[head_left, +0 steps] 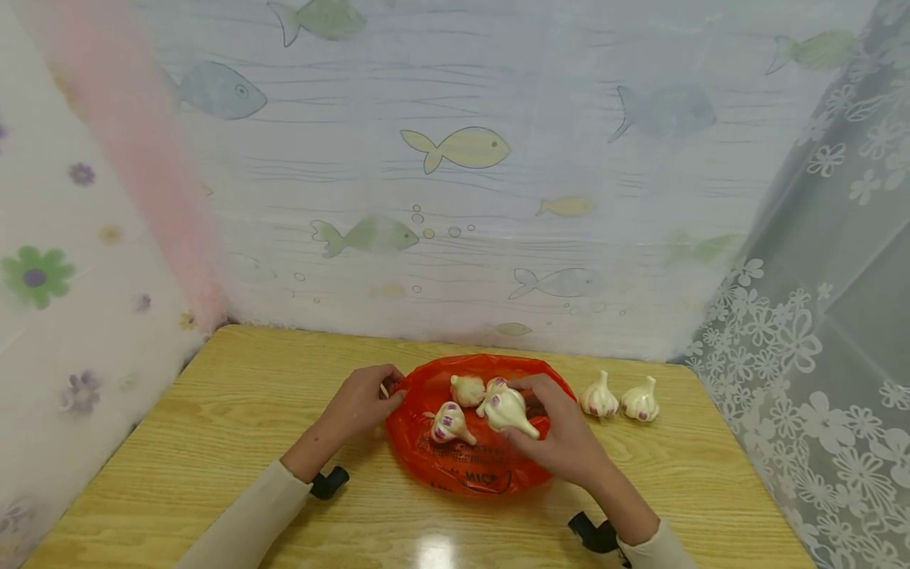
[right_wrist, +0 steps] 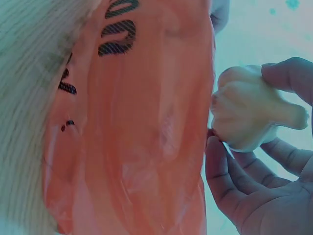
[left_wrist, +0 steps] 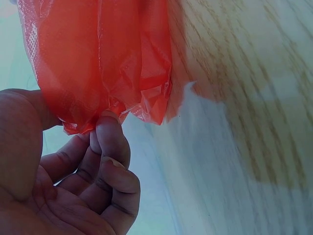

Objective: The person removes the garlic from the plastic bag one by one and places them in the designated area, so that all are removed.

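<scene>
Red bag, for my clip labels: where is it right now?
In the head view, the red bag sits on the table below centre, its left rim held by the left hand, with two loose garlic bulbs to its right.

Homelike curtained space, exact kind of room unclear, wood-grain table [head_left: 235, 411], pale fish curtain [head_left: 469, 79] behind, flowered curtain [head_left: 50, 340] at left, white lace [head_left: 817, 419] at right

visible garlic bulbs [head_left: 599, 397]: 6 | red plastic bag [head_left: 415, 450]: 1 | table [head_left: 263, 395]: 1 | hands [head_left: 364, 399]: 2
</scene>
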Motion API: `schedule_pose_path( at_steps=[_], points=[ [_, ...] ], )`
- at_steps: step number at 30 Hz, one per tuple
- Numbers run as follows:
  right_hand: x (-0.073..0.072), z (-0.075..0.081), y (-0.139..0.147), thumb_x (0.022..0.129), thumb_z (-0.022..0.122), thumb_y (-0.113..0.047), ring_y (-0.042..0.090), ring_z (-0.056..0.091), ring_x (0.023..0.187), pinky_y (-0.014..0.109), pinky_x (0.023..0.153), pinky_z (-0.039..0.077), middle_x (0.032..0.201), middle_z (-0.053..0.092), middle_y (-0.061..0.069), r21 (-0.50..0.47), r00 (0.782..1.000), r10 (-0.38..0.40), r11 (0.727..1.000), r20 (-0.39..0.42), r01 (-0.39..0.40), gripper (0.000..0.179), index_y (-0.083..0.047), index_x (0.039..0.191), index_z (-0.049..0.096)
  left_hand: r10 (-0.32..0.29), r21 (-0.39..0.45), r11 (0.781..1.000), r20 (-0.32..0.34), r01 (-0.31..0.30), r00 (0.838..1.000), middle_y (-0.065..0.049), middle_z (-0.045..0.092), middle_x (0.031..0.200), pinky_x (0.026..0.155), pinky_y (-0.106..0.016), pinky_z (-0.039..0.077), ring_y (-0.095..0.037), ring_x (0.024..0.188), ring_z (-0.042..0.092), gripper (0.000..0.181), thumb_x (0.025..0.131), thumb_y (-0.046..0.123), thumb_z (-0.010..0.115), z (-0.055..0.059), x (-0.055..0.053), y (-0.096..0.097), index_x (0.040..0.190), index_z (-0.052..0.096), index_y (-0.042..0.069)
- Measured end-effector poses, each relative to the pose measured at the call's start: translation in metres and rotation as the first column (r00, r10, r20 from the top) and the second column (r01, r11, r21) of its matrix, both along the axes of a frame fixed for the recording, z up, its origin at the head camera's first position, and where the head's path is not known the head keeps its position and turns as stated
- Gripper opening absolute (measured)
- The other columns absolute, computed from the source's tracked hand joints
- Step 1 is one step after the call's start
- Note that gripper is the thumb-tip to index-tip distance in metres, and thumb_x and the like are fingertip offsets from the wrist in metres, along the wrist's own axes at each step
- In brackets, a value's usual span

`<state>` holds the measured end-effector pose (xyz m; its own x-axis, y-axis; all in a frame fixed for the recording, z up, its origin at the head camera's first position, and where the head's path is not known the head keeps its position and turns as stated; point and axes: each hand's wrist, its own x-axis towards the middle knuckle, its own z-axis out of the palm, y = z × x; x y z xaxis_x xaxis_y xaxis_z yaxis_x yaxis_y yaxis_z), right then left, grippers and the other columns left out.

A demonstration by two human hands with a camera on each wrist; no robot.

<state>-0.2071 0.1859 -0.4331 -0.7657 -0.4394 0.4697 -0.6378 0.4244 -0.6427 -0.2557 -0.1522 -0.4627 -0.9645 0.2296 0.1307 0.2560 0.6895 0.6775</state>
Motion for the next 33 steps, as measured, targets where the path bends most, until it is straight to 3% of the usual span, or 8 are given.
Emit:
schedule_pose_path(
  at_steps=[10, 16, 24, 30, 33],
  points=[
    [-0.002, 0.01, 0.017, 0.094, 0.082, -0.015, 0.017, 0.058, 0.096, 0.03, 0.082, 0.057, 0.128, 0.063, 0.0, 0.009, 0.999, -0.046, 0.999, 0.011, 0.046, 0.054, -0.022, 0.144, 0.062, -0.012, 0.004, 1.0, 0.002, 0.012, 1.0, 0.004, 0.068, 0.088, 0.064, -0.027, 0.055, -0.012, 0.072, 0.059, 0.011, 0.097, 0.013, 0.075, 0.0, -0.001, -0.001, 0.108, 0.074, 0.01],
    [-0.006, 0.014, 0.03, 0.094, 0.081, -0.011, 0.017, 0.059, 0.096, 0.028, 0.082, 0.055, 0.128, 0.063, 0.001, -0.001, 0.996, -0.078, 0.997, 0.033, 0.078, 0.057, -0.018, 0.147, 0.06, -0.011, 0.0, 1.0, 0.002, 0.011, 1.0, 0.004, 0.068, 0.089, 0.064, -0.026, 0.055, -0.012, 0.073, 0.059, 0.011, 0.098, 0.014, 0.075, -0.002, -0.001, -0.001, 0.108, 0.074, 0.011],
    [-0.007, 0.022, 0.045, 0.095, 0.079, -0.01, 0.025, 0.064, 0.099, 0.028, 0.072, 0.056, 0.123, 0.063, 0.013, -0.069, 0.972, -0.136, 0.986, 0.189, 0.151, 0.051, -0.009, 0.141, 0.057, -0.016, -0.003, 1.0, -0.004, 0.016, 1.0, 0.004, 0.068, 0.089, 0.064, -0.027, 0.055, -0.012, 0.073, 0.059, 0.011, 0.098, 0.014, 0.075, -0.003, -0.002, -0.001, 0.108, 0.074, 0.011],
    [-0.007, 0.029, 0.055, 0.098, 0.075, -0.006, 0.015, 0.06, 0.091, 0.028, 0.066, 0.048, 0.118, 0.064, 0.013, -0.112, 0.974, -0.148, 0.979, 0.169, 0.169, 0.045, -0.008, 0.14, 0.059, -0.02, -0.001, 1.0, -0.006, 0.02, 1.0, 0.003, 0.068, 0.089, 0.064, -0.027, 0.055, -0.012, 0.073, 0.06, 0.011, 0.098, 0.014, 0.075, -0.002, -0.002, -0.001, 0.108, 0.074, 0.01],
    [-0.007, 0.031, 0.059, 0.098, 0.074, -0.005, 0.017, 0.056, 0.082, 0.027, 0.065, 0.047, 0.118, 0.064, 0.012, -0.114, 0.975, -0.165, 0.977, 0.147, 0.183, 0.044, -0.009, 0.14, 0.061, -0.014, 0.0, 1.0, -0.004, 0.014, 1.0, 0.003, 0.068, 0.089, 0.065, -0.027, 0.055, -0.013, 0.074, 0.06, 0.012, 0.098, 0.014, 0.075, -0.002, -0.001, -0.001, 0.109, 0.075, 0.01]
  ],
)
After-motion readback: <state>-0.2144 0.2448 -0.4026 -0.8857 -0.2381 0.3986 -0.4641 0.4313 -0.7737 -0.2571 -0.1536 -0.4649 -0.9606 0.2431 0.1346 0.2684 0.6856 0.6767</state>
